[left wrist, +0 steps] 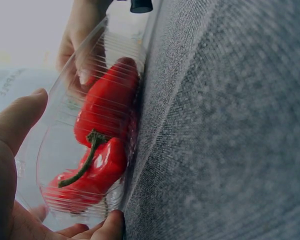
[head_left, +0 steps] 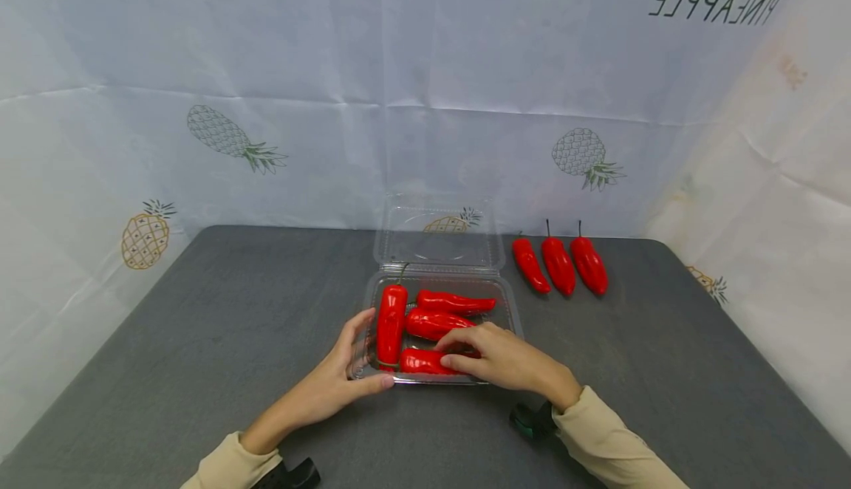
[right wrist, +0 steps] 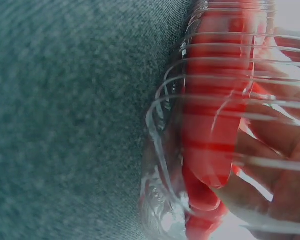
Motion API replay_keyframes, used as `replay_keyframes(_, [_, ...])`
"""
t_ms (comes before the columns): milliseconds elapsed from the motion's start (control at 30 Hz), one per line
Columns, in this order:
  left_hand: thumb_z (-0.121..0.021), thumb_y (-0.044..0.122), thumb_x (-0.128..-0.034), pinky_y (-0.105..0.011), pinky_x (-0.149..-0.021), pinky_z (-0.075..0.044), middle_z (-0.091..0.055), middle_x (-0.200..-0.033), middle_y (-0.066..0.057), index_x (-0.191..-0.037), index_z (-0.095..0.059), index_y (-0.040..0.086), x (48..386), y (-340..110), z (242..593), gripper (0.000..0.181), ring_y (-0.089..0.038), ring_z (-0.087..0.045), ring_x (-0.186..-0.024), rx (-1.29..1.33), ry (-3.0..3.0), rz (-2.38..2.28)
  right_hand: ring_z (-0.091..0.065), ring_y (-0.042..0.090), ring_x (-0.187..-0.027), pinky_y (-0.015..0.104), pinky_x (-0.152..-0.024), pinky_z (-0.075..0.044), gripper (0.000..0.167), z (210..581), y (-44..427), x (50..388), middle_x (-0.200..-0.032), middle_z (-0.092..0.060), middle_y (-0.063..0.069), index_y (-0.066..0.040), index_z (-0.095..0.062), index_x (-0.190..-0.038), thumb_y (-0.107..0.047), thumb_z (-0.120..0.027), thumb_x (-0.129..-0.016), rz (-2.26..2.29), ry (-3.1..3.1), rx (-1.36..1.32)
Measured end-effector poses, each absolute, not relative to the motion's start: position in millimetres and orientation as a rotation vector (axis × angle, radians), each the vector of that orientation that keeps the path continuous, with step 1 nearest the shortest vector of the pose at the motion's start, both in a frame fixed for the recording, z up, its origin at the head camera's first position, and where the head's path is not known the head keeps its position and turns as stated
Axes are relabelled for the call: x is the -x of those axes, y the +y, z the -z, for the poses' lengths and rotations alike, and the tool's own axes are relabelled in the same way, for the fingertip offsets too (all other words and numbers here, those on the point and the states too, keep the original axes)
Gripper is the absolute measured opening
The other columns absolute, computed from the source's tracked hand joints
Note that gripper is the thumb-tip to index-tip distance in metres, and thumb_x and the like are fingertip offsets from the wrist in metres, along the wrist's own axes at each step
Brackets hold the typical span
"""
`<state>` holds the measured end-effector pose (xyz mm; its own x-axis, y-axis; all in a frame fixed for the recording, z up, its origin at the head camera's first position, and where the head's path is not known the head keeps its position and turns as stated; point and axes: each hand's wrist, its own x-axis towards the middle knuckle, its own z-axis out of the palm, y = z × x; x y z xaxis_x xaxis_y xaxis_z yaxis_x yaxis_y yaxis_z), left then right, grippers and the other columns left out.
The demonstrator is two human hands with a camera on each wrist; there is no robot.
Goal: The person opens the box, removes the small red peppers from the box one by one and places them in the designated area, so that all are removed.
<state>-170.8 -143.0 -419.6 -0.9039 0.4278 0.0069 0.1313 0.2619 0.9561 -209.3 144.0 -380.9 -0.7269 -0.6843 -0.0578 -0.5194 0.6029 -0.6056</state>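
Observation:
A clear plastic clamshell container (head_left: 510, 319) lies on the grey table with its lid raised at the back. Inside, one red pepper (head_left: 391, 323) lies lengthwise along the left wall. Two more, an upper red pepper (head_left: 455, 302) and a middle red pepper (head_left: 435, 322), lie crosswise beside it. My left hand (head_left: 335, 378) holds the container's front left corner, thumb at the front edge, fingers along the left side. My right hand (head_left: 501, 356) reaches inside and grips the front red pepper (head_left: 422, 361) between thumb and fingers; its right end is hidden by the hand.
Right of the raised lid (head_left: 439, 234), three more red peppers (head_left: 558, 265) lie side by side, stems toward the back. A white curtain (head_left: 425, 142) with pineapple prints hangs behind the grey table (head_left: 266, 312).

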Motion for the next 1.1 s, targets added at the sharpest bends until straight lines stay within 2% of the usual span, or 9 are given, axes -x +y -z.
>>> replay_keyframes(267, [-0.073,0.026,-0.0904,-0.055,-0.119,-0.029,-0.01,-0.165,-0.014,-0.157,-0.005,0.017,170.5,-142.8,419.5,0.095,-0.039,-0.022,-0.151,-0.506,2.28,-1.684,-0.06,0.002,-0.088,0.024,-0.082,-0.055,0.029,383.2,144.2,210.4,-0.101,-0.07,-0.01,-0.017,-0.067,-0.114,-0.04,-0.063,-0.096,0.845,2.551,0.988])
replay_keyframes(400, [-0.073,0.027,-0.0904,-0.055,-0.119,-0.028,-0.01,-0.165,-0.015,-0.157,-0.005,0.017,170.4,-142.8,419.6,0.095,-0.04,-0.021,-0.151,-0.507,2.284,-1.68,-0.061,0.003,-0.087,0.023,-0.08,-0.055,0.033,383.4,144.1,210.6,-0.102,-0.069,-0.008,-0.015,-0.067,-0.117,-0.04,-0.064,-0.095,0.857,2.556,0.996])
replay_keyframes(633, [-0.073,0.027,-0.0907,-0.054,-0.118,-0.029,-0.009,-0.165,-0.015,-0.157,-0.005,0.017,170.4,-142.8,419.6,0.096,-0.041,-0.023,-0.15,-0.507,2.281,-1.681,-0.056,0.01,-0.096,0.03,-0.084,-0.053,0.043,382.5,144.5,209.6,-0.11,-0.061,-0.007,-0.016,-0.066,-0.125,-0.045,-0.064,-0.094,0.77,2.621,0.943])
replay_keyframes(833, [-0.073,0.026,-0.0902,-0.054,-0.118,-0.029,-0.009,-0.165,-0.015,-0.157,-0.005,0.017,170.6,-142.6,419.2,0.096,-0.04,-0.022,-0.151,-0.502,2.279,-1.682,-0.053,0.011,-0.092,0.025,-0.077,-0.05,0.044,381.5,145.3,208.9,-0.104,-0.055,-0.008,-0.017,-0.067,-0.126,-0.046,-0.065,-0.093,0.782,2.614,0.932])
replay_keyframes(1100, [-0.073,0.025,-0.0904,-0.056,-0.118,-0.03,-0.01,-0.165,-0.016,-0.157,-0.006,0.019,170.1,-141.9,418.2,0.095,-0.042,-0.022,-0.15,-0.486,2.289,-1.672,-0.059,0.007,-0.089,0.024,-0.079,-0.054,0.038,382.0,144.8,211.1,-0.105,-0.068,-0.006,-0.012,-0.065,-0.12,-0.039,-0.067,-0.093,0.861,2.539,0.946])
